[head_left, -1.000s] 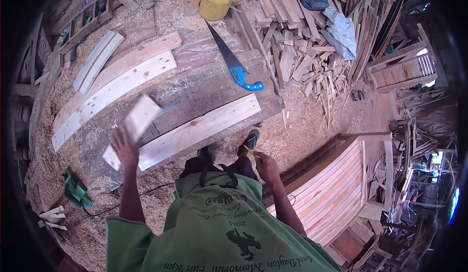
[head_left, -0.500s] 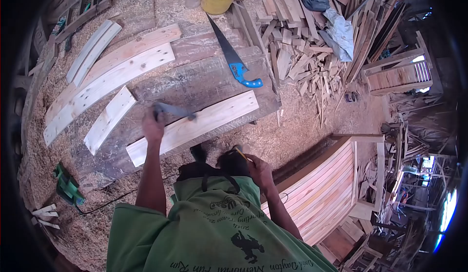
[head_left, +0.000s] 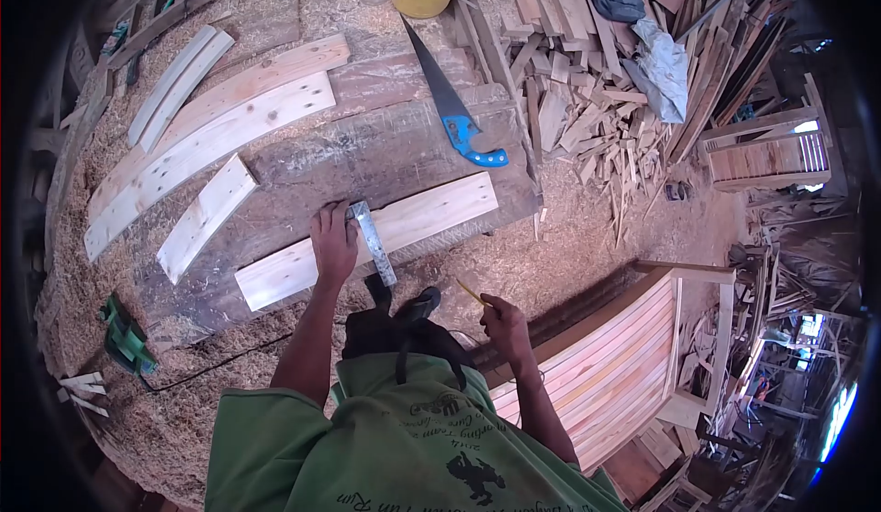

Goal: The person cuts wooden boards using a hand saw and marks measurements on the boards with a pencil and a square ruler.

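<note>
Left hand (head_left: 334, 244) grips try square (head_left: 374, 244) across plank (head_left: 436, 211) near workbench (head_left: 307, 174) edge, right hand (head_left: 506, 327) holds pencil (head_left: 472, 292) clear; uneven pressure could skew the square.

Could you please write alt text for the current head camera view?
The left hand holds a metal square across a pale wooden board, while the right hand holds a yellow pencil. A blue-handled saw and other boards lie nearby.
</note>
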{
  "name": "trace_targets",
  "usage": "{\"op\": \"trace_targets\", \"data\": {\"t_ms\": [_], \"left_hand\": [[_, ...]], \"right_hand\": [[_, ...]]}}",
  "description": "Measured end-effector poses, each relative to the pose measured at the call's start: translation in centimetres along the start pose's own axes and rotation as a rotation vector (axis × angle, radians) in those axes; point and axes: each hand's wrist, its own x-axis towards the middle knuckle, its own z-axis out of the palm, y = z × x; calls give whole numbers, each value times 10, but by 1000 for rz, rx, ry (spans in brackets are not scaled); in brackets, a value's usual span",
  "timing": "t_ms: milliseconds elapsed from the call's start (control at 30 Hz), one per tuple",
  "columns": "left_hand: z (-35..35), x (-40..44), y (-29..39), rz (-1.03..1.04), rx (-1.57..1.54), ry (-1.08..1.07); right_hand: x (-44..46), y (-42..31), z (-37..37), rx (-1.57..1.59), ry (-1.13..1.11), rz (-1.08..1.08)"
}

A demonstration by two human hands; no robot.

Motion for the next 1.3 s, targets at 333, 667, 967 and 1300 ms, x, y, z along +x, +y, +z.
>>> {"op": "trace_targets", "data": {"t_ms": [333,667,967,1300], "left_hand": [[4,-2,-1,36,71,52],[6,-4,4,28,139,43],[10,-6,4,49,215,45],[9,-3,2,57,223,39]], "right_hand": [[13,-8,11,58,-88,-148],[65,-74,90,-296,-50,-642],[94,-106,124,-554,-75,-685],[22,-92,39,-727,-276,-591]]}}
